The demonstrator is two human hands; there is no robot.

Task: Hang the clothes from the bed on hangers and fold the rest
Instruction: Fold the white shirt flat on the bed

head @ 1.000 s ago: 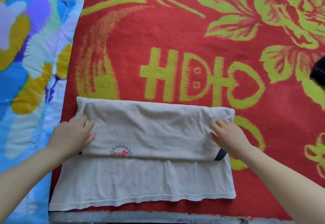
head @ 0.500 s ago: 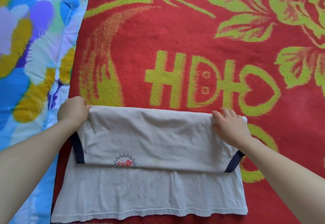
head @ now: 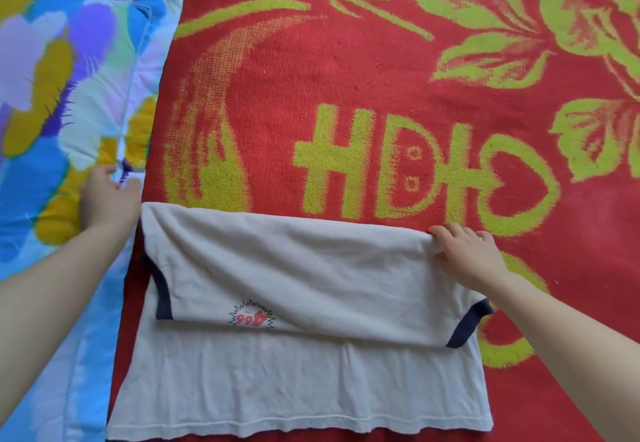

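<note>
Red blanket (head: 346, 77) bears the shirt (head: 294, 268), right hand (head: 471, 258) pinching its corner.

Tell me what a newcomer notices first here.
The red blanket with yellow-green flowers and lettering fills most of the view. On its near part lies a cream T-shirt, top half folded down over the rest; the right hand pinches the fold's right corner and the left hand sits by the left corner. A blue patterned quilt runs down the left edge.
</note>
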